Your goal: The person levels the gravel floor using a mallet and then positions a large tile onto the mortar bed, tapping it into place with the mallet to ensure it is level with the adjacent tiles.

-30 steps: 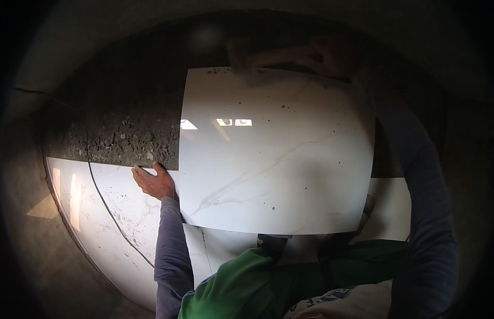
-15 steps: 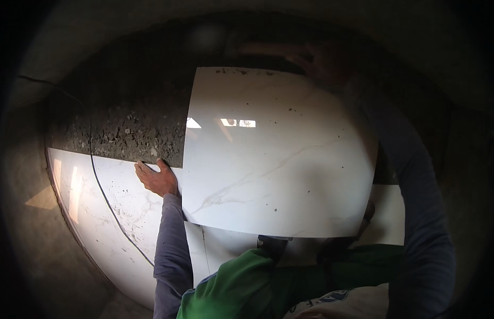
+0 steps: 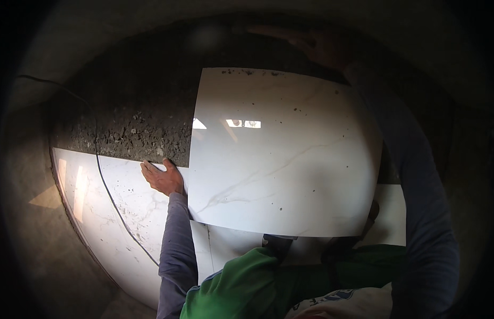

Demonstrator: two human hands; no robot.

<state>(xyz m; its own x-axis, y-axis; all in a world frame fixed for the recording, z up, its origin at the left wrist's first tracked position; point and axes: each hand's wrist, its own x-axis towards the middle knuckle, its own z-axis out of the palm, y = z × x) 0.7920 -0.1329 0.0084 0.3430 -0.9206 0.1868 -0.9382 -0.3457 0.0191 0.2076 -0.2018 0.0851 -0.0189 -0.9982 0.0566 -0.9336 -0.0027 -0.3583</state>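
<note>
A large glossy white marble-look tile (image 3: 284,154) fills the middle of the view, its near edge lying over laid white tiles. My left hand (image 3: 163,178) grips its left edge near the lower left corner, thumb against the edge. My right hand (image 3: 322,47) reaches past the tile's far edge at the top, dim and blurred, so I cannot tell if it grips the tile. Beneath the tile's far part lies a dark grey gritty mortar bed (image 3: 132,119).
Laid white tiles (image 3: 116,212) run along the near side, with a thin dark cord (image 3: 110,199) curving across them. More laid tile (image 3: 391,215) shows at right. My green trouser knees (image 3: 247,287) and dark shoes (image 3: 279,245) are below the big tile. Bare concrete surrounds.
The big tile has shifted slightly to the right and its far edge has come lower. My left hand moved with its left edge.
</note>
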